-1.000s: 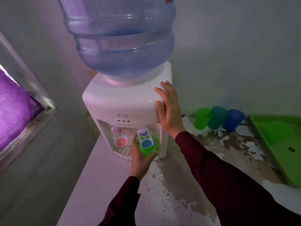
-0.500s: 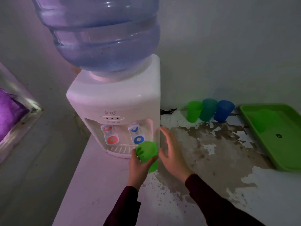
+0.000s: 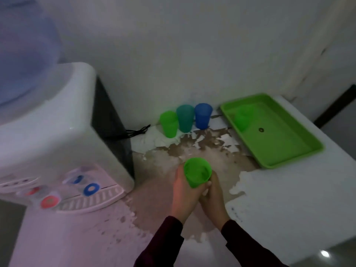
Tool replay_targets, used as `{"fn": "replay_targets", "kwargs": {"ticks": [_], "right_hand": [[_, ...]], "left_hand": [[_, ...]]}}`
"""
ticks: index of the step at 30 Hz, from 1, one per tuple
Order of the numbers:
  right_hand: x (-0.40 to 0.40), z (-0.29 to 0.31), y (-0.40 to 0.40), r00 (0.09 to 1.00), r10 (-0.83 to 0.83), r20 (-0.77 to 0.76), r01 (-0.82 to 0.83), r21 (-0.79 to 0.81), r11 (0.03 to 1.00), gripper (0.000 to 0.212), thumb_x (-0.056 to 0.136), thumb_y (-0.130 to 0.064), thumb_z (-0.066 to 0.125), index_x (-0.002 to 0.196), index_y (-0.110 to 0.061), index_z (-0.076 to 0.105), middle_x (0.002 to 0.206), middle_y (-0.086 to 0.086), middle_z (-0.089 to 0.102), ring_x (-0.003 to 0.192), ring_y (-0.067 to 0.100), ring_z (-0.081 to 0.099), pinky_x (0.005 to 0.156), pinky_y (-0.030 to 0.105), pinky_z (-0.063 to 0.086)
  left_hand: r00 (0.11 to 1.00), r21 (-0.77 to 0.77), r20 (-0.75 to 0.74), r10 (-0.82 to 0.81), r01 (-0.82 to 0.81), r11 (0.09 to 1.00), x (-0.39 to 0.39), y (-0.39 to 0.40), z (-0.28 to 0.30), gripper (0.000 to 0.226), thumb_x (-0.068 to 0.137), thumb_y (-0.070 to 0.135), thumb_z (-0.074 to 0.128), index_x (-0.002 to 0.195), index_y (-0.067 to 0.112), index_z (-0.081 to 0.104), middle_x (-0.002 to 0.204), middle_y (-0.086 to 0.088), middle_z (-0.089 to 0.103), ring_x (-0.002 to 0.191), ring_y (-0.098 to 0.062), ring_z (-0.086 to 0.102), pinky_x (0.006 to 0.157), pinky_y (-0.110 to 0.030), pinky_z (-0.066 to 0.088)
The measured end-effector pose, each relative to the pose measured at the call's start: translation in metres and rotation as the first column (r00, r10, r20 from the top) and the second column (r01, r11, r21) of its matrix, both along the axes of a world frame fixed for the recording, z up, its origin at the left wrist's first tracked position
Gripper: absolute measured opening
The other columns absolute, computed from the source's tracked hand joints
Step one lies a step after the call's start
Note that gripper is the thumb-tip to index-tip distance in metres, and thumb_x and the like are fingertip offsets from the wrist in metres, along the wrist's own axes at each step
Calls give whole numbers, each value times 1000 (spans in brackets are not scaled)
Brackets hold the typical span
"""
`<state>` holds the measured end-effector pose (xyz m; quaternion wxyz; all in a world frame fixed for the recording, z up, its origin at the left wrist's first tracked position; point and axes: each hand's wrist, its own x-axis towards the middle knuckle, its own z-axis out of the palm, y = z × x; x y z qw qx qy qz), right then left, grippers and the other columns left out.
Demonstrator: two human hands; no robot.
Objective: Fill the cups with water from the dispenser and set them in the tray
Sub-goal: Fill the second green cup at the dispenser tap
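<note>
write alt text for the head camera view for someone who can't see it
Both hands, left hand and right hand, hold an upright green cup above a peeling white counter. A green tray at right holds one green cup; three cups stand by the wall, and the water dispenser is at left.

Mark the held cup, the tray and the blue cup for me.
held cup (image 3: 196, 175): head view, on its inner wall below the rim.
tray (image 3: 285, 143): head view, on its bare floor.
blue cup (image 3: 202, 116): head view, on its side wall.
</note>
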<state>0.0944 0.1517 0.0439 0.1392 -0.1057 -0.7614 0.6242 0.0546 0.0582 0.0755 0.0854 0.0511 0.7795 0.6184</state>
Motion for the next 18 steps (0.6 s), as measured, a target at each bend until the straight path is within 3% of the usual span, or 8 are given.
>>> {"fn": "replay_targets", "kwargs": {"ticks": [2,4,6,8,11,15,18], "right_hand": [[-6,4,40,999,-46,18,46,-8,999,56,77,-15,70,128,-17,46,123,5,55,116,16,56,94,25,48],[-14,8,81,997,-72,26,71,32,997,58,80,-3,70,130,-13,45,125,6,55,117,18,55,98,30,48],[-24,11,126,994,-112,15,110,98,989,59,81,4,68,133,-11,44,127,4,54,119,17,52,100,25,45],[-34,12,164,989,-151,3,148,152,977,55,84,1,66,133,-10,44,126,6,52,118,19,51,98,31,45],[-54,11,224,980,-197,-5,194,197,961,51,85,-2,66,130,-9,44,122,8,52,115,21,51,95,32,44],[-83,6,286,971,-228,69,215,159,964,56,81,-6,73,129,-10,43,123,8,54,115,23,53,97,38,47],[-107,-2,324,965,-220,144,194,178,965,69,79,-16,77,135,-7,38,130,10,50,121,22,49,104,44,44]], "left_hand": [[998,-2,20,-66,66,998,-10,40,2,75,60,30,86,123,30,45,118,9,57,108,-1,56,92,-24,48],[992,22,39,-119,119,993,-21,81,5,78,61,30,85,127,26,43,123,4,56,112,-9,56,96,-37,49],[986,46,49,-161,159,986,-31,124,10,77,62,31,84,127,30,43,125,4,55,113,-10,56,97,-39,49],[978,66,54,-199,196,978,-43,163,13,73,63,29,84,124,35,43,123,6,57,113,-8,56,97,-37,49],[972,48,55,-226,224,973,-66,224,13,73,65,28,84,127,26,44,124,4,57,114,-10,55,97,-39,48],[962,-173,54,-269,275,946,-80,270,-9,69,81,50,63,138,25,34,139,3,44,125,-11,43,105,-35,38],[943,-495,-25,-333,278,823,-82,280,-41,63,91,56,39,142,20,29,150,-5,29,138,-20,28,111,-37,27]]}}
